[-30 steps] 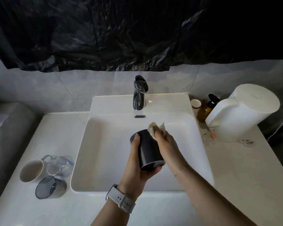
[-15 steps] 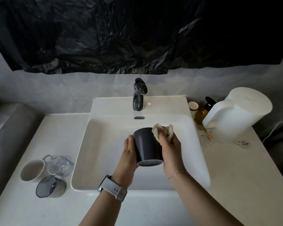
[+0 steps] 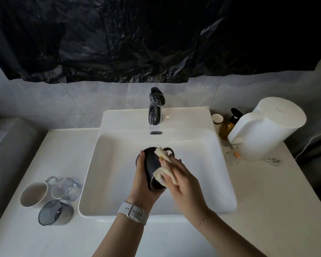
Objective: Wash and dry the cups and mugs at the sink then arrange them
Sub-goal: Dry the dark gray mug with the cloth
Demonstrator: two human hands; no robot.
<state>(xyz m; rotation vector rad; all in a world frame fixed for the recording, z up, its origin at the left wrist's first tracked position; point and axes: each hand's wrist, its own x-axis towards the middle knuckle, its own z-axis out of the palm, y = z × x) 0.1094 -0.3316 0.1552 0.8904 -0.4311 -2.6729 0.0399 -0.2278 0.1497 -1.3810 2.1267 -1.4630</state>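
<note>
Sink (image 3: 228,182): cloth (image 3: 164,168) hides mug (image 3: 152,162) side.

Black mug (image 3: 150,164), handled, tilted over sink basin (image 3: 202,145) with pale cloth (image 3: 165,168) against it; white mug (image 3: 32,192), clear glass cup (image 3: 65,188), grey tumbler (image 3: 53,212) clustered on left counter (image 3: 63,149).

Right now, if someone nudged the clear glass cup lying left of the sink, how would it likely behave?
The clear glass cup lies on its side, so it would probably roll. It sits against the white mug, which may stop it that way. Being glass, it is likely fragile on the hard counter.
</note>
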